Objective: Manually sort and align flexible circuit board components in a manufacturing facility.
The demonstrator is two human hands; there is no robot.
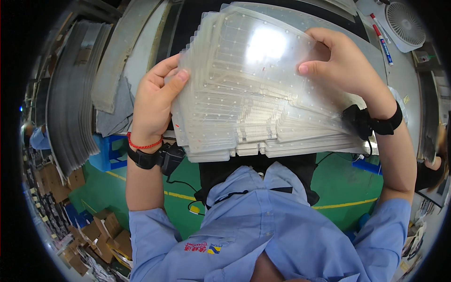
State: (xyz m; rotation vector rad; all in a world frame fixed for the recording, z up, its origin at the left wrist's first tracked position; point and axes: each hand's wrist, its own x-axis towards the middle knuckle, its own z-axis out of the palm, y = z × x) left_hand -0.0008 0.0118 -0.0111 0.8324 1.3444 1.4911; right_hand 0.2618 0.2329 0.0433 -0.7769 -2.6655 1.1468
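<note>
A thick stack of clear plastic sheets (221, 101) lies fanned out between my hands, its layers stepped along the left edge. Small dots, fine lines and silvery tab-like strips mark the sheets, and a bright light reflects off the top one. My left hand (157, 96) grips the stack's left edge, thumb on top. At the upper right, my right hand (340, 63) pinches the sheets with its thumb above and its fingers behind, partly hidden. The near edges of the stack hang over the front of the table, above my lap.
A white fan (405, 26) stands at the far right, with marker pens (383, 43) beside it. Long grey sheets (75, 98) are stacked at the left, near a blue plastic crate (105, 152). Cardboard boxes (105, 230) sit on the green floor at lower left.
</note>
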